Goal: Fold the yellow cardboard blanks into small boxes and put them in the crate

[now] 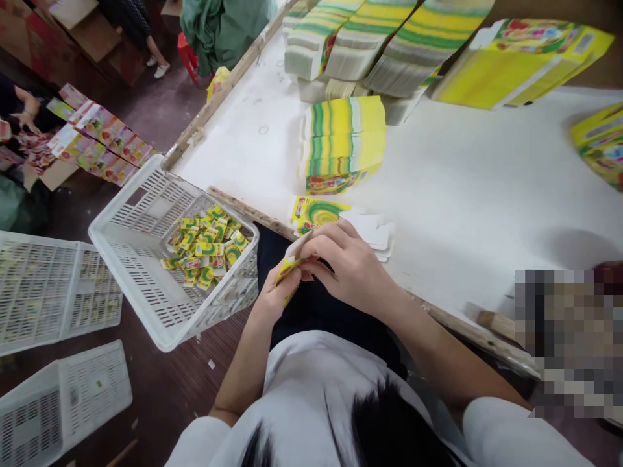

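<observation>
Both my hands meet over my lap at the table's near edge. My left hand [276, 293] is closed on a small yellow carton [287, 271], seen from below. My right hand [348, 263] curls over the carton's top, its fingers pressed on a white flap. Just beyond my hands a flat carton blank [317, 213] with a green and yellow swirl lies on the white table [462, 194]. Behind it stands a stack of flat blanks [343, 144]. To my left a white plastic basket [146, 220] holds several small folded cartons [204, 250].
Larger stacks of blanks [370, 45] and yellow printed boxes [520, 61] crowd the table's far side. Two more white baskets [53, 292] sit on the floor at left. Another person's hand [26, 110] works with colourful cards at far left.
</observation>
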{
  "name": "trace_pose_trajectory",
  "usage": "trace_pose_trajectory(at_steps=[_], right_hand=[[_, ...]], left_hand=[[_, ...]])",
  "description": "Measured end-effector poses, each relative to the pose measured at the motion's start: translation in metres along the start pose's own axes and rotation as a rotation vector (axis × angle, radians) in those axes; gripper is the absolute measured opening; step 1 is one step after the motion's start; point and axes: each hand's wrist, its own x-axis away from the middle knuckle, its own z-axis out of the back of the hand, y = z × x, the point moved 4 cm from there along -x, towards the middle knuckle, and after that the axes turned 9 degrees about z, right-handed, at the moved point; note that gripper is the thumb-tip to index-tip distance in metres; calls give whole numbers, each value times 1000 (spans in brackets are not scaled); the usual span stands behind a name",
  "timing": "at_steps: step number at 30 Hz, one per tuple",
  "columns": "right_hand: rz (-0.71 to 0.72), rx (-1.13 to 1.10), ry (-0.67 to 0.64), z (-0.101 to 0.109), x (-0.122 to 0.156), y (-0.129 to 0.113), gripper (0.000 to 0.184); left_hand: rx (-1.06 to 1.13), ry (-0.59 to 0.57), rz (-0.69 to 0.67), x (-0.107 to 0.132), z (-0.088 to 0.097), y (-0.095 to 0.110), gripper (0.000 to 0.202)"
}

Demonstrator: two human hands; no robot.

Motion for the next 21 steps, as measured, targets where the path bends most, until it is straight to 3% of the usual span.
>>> trace_pose_trajectory(at_steps=[3, 7, 9, 16, 21], right_hand=[[7, -49, -5, 1, 0, 2, 9], [28, -138, -60, -3, 2, 3, 13], [35, -189, -114, -6, 4, 2, 15], [17, -362, -192, -9, 9, -1, 16], [-43, -469, -125, -10, 16, -2, 21]], left_hand=[[-87, -82, -23, 1, -2, 4, 45], [-207, -247, -82, 3, -7, 13, 64], [-248, -263, -125, 3, -7, 18, 64], [-331, -5, -199, 3, -4, 28, 33], [-281, 74, -262, 2, 5, 22, 46]])
